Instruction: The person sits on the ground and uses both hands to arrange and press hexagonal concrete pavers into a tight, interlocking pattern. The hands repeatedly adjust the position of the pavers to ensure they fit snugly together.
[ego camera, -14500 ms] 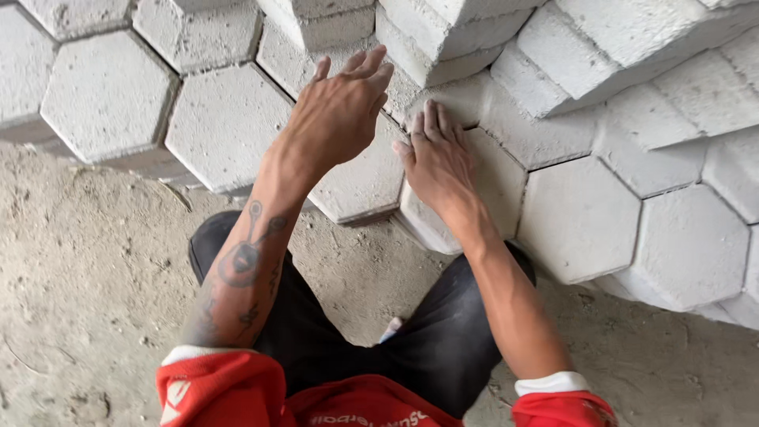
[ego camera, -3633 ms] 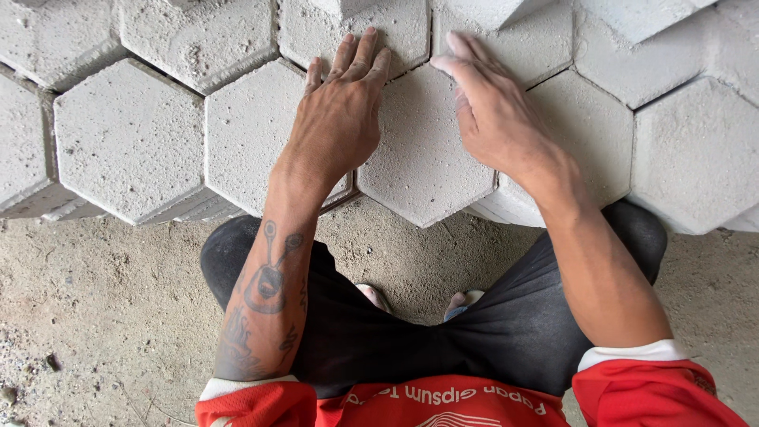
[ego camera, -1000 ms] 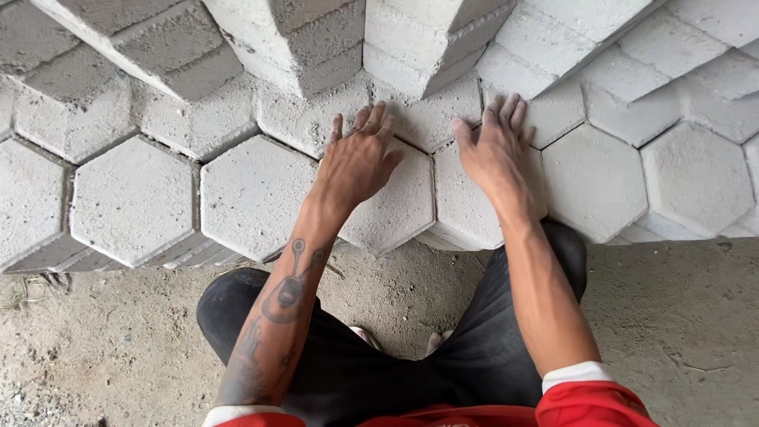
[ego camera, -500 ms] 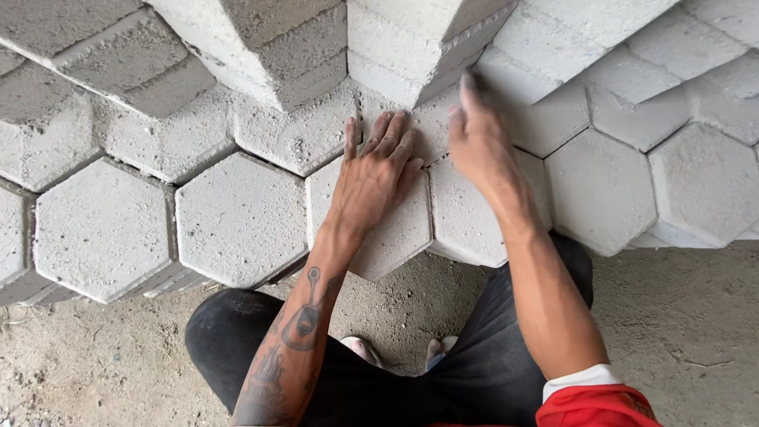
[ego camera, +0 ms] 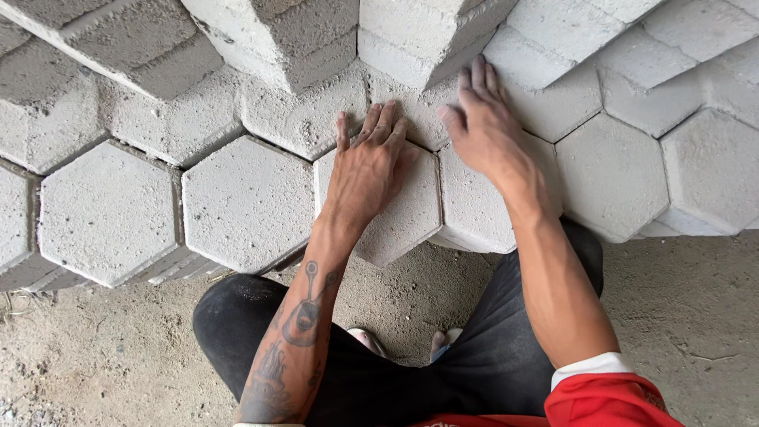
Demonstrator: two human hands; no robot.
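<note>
From the head camera we look down on our own two arms stretched out over a run of grey hexagonal pavers laid edge to edge on sandy ground.

Our left hand (ego camera: 370, 170) lies flat, fingers spread and open, palm down on the front paver (ego camera: 395, 209). It grips nothing and only presses on the top face. That paver sits right under the palm, at the near edge of the laid row, its lower corner jutting toward our knees. We judge the flat palm suits seating or steadying a block whose sides are boxed in by neighbours.

Our right hand (ego camera: 486, 130) is also open, fingers together and a little raised, resting on the neighbouring paver (ego camera: 482, 202) just to the right of the left hand, with the fingertips reaching the block beyond. It holds nothing either.

Beyond both sets of fingertips stand stacked pavers (ego camera: 316, 39), tilted on edge, close enough that there is little room to push forward. To the left of the left hand, the next laid paver (ego camera: 249, 202) touches the front one along a tight joint; the same holds on the right side.

The only free side is toward us: bare sandy ground (ego camera: 95, 356) lies below the wrists, with our dark trousers (ego camera: 474, 372) and toes there, and a red sleeve (ego camera: 609, 395) on the right arm.
</note>
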